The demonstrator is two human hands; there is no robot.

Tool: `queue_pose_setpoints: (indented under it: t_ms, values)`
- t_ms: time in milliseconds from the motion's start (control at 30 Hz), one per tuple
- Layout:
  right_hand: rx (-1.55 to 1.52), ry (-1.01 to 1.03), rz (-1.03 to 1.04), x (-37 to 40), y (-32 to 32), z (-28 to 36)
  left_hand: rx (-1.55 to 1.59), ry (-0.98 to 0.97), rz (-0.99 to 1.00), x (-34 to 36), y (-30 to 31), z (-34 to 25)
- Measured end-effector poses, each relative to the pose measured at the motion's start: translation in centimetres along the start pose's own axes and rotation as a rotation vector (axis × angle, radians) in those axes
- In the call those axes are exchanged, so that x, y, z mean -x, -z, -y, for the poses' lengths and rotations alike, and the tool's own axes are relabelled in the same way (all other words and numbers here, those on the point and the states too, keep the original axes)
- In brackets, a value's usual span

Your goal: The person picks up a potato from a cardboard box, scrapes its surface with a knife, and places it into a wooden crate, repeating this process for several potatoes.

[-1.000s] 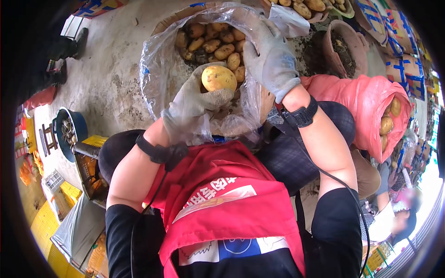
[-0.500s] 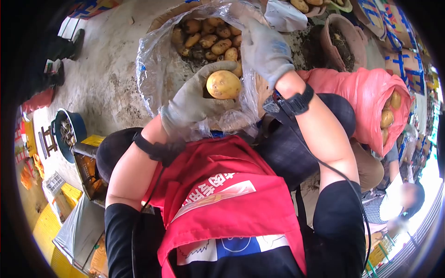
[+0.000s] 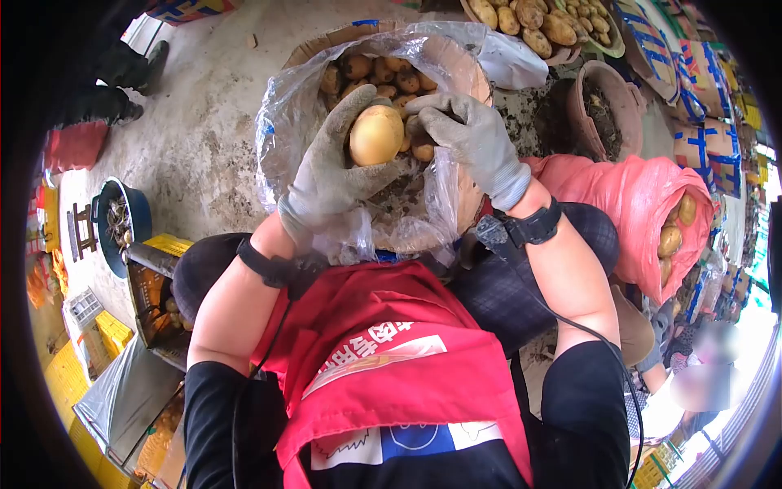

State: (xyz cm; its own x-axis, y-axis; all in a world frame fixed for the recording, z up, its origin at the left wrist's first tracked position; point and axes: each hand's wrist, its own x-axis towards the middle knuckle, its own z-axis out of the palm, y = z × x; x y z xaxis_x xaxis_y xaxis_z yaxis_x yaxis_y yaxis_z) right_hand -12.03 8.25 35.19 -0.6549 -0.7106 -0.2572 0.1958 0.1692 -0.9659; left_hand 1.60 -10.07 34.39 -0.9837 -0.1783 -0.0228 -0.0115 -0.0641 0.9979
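My left hand [image 3: 330,167], in a grey glove with dirt on it, cradles a large yellow potato [image 3: 376,135] between thumb and fingers. Close by on the right is my right hand [image 3: 472,138], also gloved, with its fingers curled together near the potato. Whatever those fingers pinch, if anything, is hidden. Beneath both hands stands a round cardboard container [image 3: 468,69] lined with clear plastic [image 3: 281,114]. Several soil-stained potatoes [image 3: 357,67] lie inside it, partly covered by my hands.
A pink sack of potatoes [image 3: 590,191] lies at my right knee. Behind it stands a pink tub [image 3: 580,110] with dirt in it. Potatoes [image 3: 538,24] fill baskets at the back right. A dark blue basin [image 3: 140,216] is at left. Another person [image 3: 660,399] is at lower right.
My right hand has come down from the container's far right side toward the potato, its fingers now curled. My left hand still holds the potato, turned and slightly further left. The view has shifted.
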Motion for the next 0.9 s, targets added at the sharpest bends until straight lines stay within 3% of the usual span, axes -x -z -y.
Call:
queue_pose_setpoints:
  t_ms: [33,167,233,267,300,367,500,533,600,633,667,700,767,833,867,900]
  values:
    - [0.197,0.036,-0.096,0.0,-0.1,0.1,-0.032,0.019,-0.04,0.0,-0.1,0.1]
    - [0.239,0.174,-0.1,0.2,-1.3,-0.2,-0.032,0.05,-0.036,0.1,-0.5,0.5]
    - [0.397,0.337,0.003,0.3,-1.7,-0.5,-0.041,0.056,-0.01,0.1,-0.8,-0.1]
    - [0.183,0.112,-0.007,0.8,-1.2,-0.2,-0.049,0.069,0.01,0.4,-1.1,-0.7]
    - [0.041,0.114,-0.155,0.2,-0.8,0.1,-0.054,0.072,0.013,0.6,-1.0,-1.8]
    - [-0.203,0.15,-0.194,-0.4,1.7,0.2,0.255,0.166,0.006,0.3,0.1,-4.5]
    - [-0.119,0.176,-0.41,-0.3,5.3,1.2,0.238,-0.161,-0.077,5.9,9.1,-10.4]
    - [-0.226,0.26,-0.407,-0.3,6.2,0.7,0.148,-0.217,-0.235,7.7,9.5,-13.5]
    - [-0.426,0.374,-0.389,-0.3,7.2,-0.3,-0.17,-0.223,-0.428,13.2,14.7,-15.3]
    - [-0.438,0.385,-0.391,-0.5,7.8,-0.7,-0.581,-0.168,-0.544,16.4,16.9,-15.8]
    - [-0.417,0.378,-0.355,-0.6,8.5,-1.2,-1.411,-0.014,-0.633,19.6,18.3,-16.2]
    - [-0.399,0.368,-0.321,-0.4,8.8,-1.7,-1.917,0.221,-0.664,23.0,18.7,-15.7]
    - [-0.451,0.39,-0.347,-0.6,9.3,-1.8,-1.494,0.371,-0.809,31.9,23.5,-9.8]
    - [-0.408,0.4,-0.307,-1.3,11.1,-2.7,-0.602,0.545,-1.113,39.5,26.6,-3.3]
    - [-0.383,0.303,-0.295,-0.7,11.7,-2.0,-0.376,0.626,-1.199,41.7,26.3,-1.2]
    - [-0.391,0.297,-0.305,0.9,11.0,0.1,-0.351,0.696,-1.21,43.0,25.7,0.0]
